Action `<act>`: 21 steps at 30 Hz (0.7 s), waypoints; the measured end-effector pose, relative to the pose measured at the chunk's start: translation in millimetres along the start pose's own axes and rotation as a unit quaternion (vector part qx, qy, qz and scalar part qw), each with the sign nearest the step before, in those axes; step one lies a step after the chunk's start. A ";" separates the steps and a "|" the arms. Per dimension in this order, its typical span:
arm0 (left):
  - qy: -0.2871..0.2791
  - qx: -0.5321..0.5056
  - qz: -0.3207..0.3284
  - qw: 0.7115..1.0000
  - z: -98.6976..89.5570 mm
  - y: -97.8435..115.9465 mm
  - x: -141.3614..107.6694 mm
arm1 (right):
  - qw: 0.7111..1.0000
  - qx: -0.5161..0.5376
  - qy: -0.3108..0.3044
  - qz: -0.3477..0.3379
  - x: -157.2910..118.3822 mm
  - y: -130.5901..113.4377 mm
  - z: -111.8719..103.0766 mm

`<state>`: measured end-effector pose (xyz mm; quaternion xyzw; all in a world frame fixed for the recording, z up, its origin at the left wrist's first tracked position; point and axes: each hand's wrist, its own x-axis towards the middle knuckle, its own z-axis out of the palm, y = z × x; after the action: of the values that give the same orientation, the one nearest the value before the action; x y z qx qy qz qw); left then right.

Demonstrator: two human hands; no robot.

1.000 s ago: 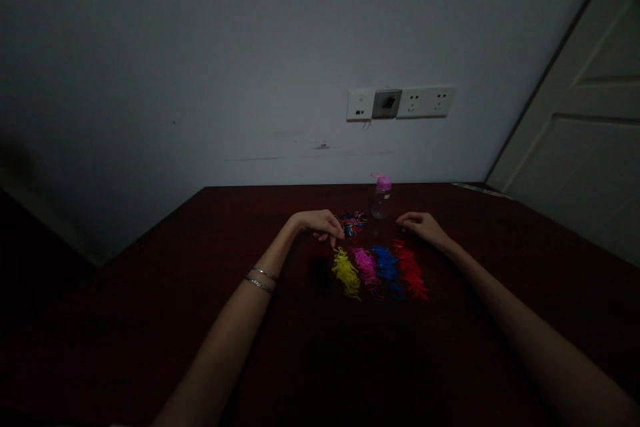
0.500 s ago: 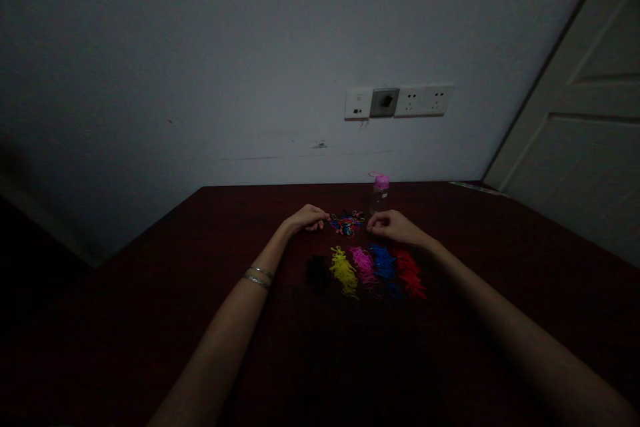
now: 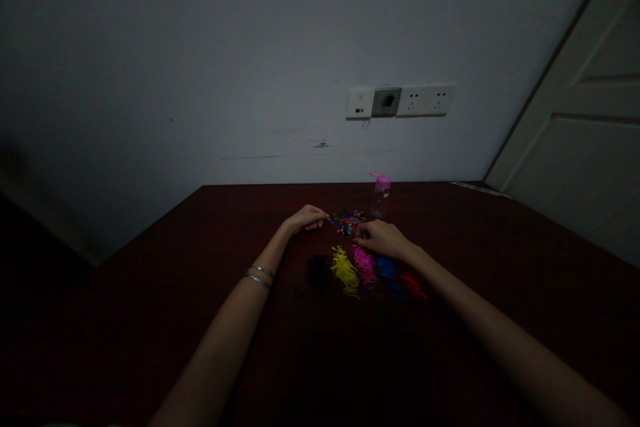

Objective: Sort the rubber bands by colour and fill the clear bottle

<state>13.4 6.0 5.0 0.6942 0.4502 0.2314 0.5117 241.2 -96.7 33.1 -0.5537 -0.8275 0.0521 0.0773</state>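
Observation:
A small pile of mixed-colour bands (image 3: 346, 221) lies between my two hands. At its left edge is my left hand (image 3: 309, 217), fingers pinched together; anything between the fingertips is too small to make out. My right hand (image 3: 379, 237) is at the pile's lower right, above the pink bands, its fingers also closed on something too small to tell. Nearer to me lie sorted heaps in a row: black (image 3: 319, 271), yellow (image 3: 345, 271), pink (image 3: 365, 265), blue (image 3: 386, 267) and red (image 3: 414, 284). My right hand and wrist partly cover the blue and red heaps.
A clear bottle with a pink lid (image 3: 382, 192) stands behind my right hand on the dark red table (image 3: 250, 200). The wall behind has sockets (image 3: 423, 101). A white panelled door (image 3: 590, 120) is at the right.
My right hand has moved left and toward me, from beside the bottle to the lower right of the mixed pile. My left hand has stayed in place.

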 end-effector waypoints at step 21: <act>0.018 0.022 -0.016 0.999 1.3 2.2 -2.8 | 0.964 0.263 0.010 -0.022 10.6 56.8 -10.5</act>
<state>14.0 2.8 6.9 0.6936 0.4756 0.2257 0.4917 290.8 -65.3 34.4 -0.4962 -0.7957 0.2606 0.2298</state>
